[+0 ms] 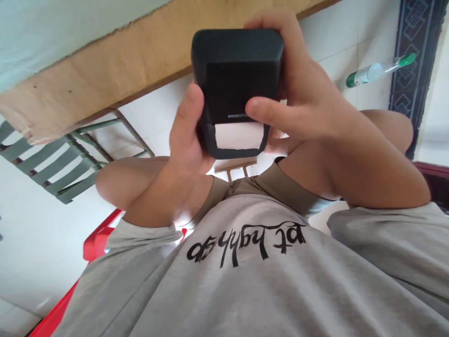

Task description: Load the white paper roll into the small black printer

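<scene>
A black label printer (238,70) was held above the lap, clasped by the left hand (185,138) and right hand (301,100), fingers curled round it. A white label (239,135), seemingly untorn, was seen at its slot.

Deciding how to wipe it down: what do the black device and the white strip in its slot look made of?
The black device, held in the left hand and right hand, looks like matte moulded plastic: even dull sheen, rounded corners. The white strip looks like paper, probably label stock: flat, matte.
</scene>
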Motion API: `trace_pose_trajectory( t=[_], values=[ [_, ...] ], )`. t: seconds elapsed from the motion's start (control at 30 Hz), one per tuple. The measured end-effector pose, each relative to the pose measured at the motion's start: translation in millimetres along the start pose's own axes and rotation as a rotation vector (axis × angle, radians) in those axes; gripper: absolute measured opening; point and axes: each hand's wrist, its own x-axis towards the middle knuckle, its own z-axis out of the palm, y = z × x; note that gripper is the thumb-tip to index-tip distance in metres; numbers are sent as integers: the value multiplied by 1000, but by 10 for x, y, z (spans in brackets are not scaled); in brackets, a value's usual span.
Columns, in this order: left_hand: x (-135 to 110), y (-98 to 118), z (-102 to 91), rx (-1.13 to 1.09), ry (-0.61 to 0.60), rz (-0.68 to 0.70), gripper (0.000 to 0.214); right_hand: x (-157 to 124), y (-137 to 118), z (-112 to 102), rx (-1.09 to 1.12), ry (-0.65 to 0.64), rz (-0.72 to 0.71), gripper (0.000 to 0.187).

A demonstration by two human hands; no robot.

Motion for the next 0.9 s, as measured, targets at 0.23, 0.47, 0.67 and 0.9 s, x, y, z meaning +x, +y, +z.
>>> trace_pose_trajectory(
  t=[0.23, 0.47, 0.67, 0.9],
  values=[
    [-11, 90, 169, -152, 80, 71, 71, -84, -115, -163, -101, 56, -98, 68],
    [11, 119, 106, -141, 140, 45, 65, -87, -105, -166, -73, 54, -171, 71],
    [24, 145, 127, -72, 222, 1, 59, -38, -11, -135, -84, 38, -198, 80],
    [36, 175, 156, 20, 326, 2, 57, -54, 9, -219, -286, -5, -320, 94]
  ],
)
